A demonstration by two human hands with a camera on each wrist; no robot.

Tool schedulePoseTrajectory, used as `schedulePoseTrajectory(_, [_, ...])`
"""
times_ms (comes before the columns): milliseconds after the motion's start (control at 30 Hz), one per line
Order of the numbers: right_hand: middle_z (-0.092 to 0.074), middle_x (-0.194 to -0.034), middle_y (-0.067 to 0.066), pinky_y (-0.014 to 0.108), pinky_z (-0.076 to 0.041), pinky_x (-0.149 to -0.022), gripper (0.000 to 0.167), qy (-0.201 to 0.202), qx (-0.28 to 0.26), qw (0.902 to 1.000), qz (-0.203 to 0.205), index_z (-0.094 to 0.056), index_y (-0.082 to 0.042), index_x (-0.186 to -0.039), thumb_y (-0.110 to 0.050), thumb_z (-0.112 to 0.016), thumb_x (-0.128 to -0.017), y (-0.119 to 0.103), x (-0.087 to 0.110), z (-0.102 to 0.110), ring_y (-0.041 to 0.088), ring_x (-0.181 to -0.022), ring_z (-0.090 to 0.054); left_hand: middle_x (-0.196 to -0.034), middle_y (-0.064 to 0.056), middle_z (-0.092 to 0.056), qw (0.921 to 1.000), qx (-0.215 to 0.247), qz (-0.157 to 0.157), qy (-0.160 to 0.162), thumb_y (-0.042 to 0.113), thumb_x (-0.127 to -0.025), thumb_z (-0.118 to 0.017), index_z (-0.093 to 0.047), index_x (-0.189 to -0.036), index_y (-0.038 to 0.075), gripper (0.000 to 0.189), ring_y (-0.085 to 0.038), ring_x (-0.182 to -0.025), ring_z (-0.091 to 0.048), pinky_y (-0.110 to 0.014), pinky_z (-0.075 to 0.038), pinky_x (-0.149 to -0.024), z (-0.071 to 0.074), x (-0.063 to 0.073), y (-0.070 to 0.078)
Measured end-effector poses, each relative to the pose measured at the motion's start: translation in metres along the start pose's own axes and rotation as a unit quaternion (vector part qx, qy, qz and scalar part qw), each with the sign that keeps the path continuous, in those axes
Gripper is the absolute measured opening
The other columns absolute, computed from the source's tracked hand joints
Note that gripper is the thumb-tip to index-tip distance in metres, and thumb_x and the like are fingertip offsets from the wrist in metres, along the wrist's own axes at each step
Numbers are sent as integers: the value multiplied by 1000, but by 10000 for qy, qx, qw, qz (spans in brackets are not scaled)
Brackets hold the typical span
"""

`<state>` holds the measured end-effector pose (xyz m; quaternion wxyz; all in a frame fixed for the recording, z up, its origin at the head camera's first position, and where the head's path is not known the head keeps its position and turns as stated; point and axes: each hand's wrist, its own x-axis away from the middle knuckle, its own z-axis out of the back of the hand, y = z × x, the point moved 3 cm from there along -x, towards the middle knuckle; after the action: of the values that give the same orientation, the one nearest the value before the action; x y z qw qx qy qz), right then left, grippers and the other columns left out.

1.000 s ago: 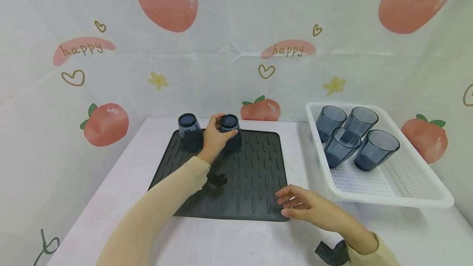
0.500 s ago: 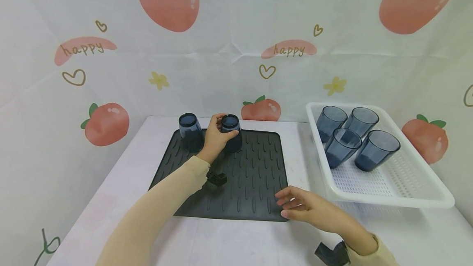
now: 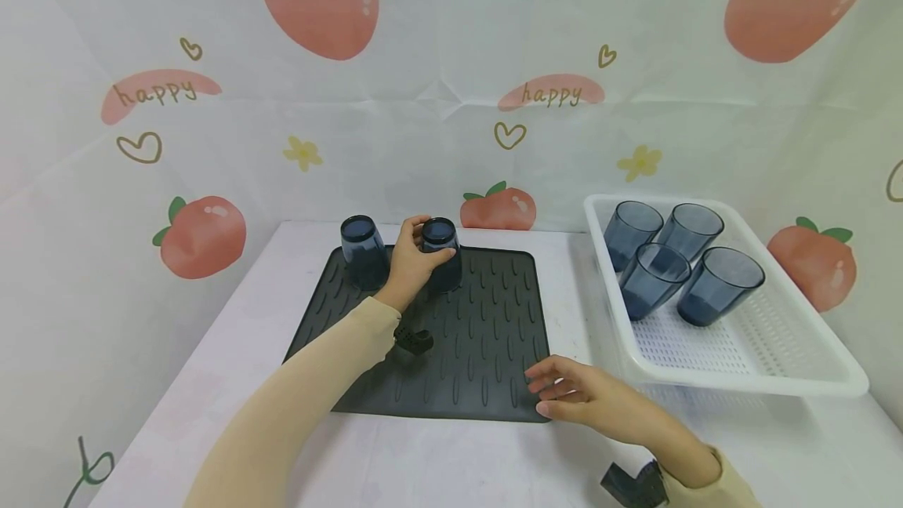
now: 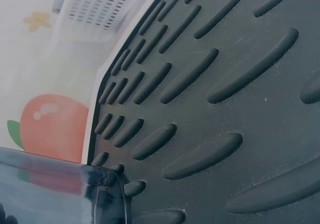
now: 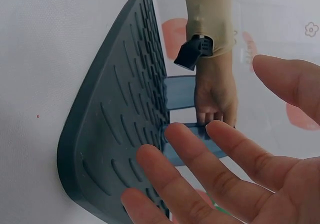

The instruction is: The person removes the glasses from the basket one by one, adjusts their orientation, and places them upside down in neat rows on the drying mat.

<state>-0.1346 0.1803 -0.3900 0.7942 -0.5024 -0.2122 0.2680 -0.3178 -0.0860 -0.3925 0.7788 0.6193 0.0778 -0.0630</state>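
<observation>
At the back of the black ridged drying mat [image 3: 487,335], my left hand [image 3: 407,266] grips a blue-tinted drinking glass [image 3: 447,277] that stands upside down, thumb along its near side and fingers behind it. Left of that stands a second upside-down glass [image 3: 363,253]. In the left wrist view, part of a tinted glass [image 4: 45,189] shows at the lower left, its rim against the mat. My right hand [image 3: 589,397] holds nothing, its fingers loosely spread by the mat's front right corner; the right wrist view shows the fingers [image 5: 195,184] spread.
A white perforated plastic basket [image 3: 741,382] sits on the right of the white table [image 3: 451,461]. Several tinted glasses [image 3: 719,288] lean mouth-up toward its left side. A white curtain printed with peaches [image 3: 395,124] hangs behind the table.
</observation>
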Motion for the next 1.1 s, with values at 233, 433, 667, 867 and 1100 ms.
schedulePoseTrajectory(233, [-61,-120,17,24,-52,-88,41,-7,27,10000,-34,-52,1,-127,-23,-62,-95,-1,0,0,30,-107,-63,-136,-17,-46,10000,-17,50,-8,8,-82,-76,-38,-143,9,72,-32,-120,-52,-48,-47,-97,0,0,1])
schedulePoseTrajectory(433, [-62,-119,17,24,-53,-88,42,16,53,10000,19,-53,1,-127,-23,-63,-95,-1,-1,0,28,-107,-63,-134,-17,-47,10000,16,59,-43,8,-82,-76,-37,-143,8,73,-32,-119,-52,-47,-47,-96,0,-2,-1])
schedulePoseTrajectory(667, [-61,-119,18,24,-53,-87,42,1,18,10000,34,-52,2,-126,-23,-64,-94,0,-2,0,29,-106,-64,-131,-17,-48,9999,82,103,-92,9,-82,-76,-36,-143,7,73,-31,-119,-52,-48,-47,-97,0,-5,-4])
schedulePoseTrajectory(867, [-61,-119,20,24,-53,-87,42,-17,-27,10000,23,-52,3,-127,-21,-63,-94,1,-2,0,29,-106,-63,-130,-18,-49,9999,110,76,-95,8,-82,-76,-36,-143,6,73,-32,-118,-53,-48,-47,-97,0,-4,-4])
schedulePoseTrajectory(1100, [-61,-119,19,24,-52,-87,41,-22,-20,10000,17,-52,2,-127,-22,-63,-95,1,-1,0,28,-107,-63,-132,-18,-48,9998,74,100,-136,8,-83,-75,-35,-144,7,73,-32,-119,-52,-48,-47,-97,-1,-4,-5])
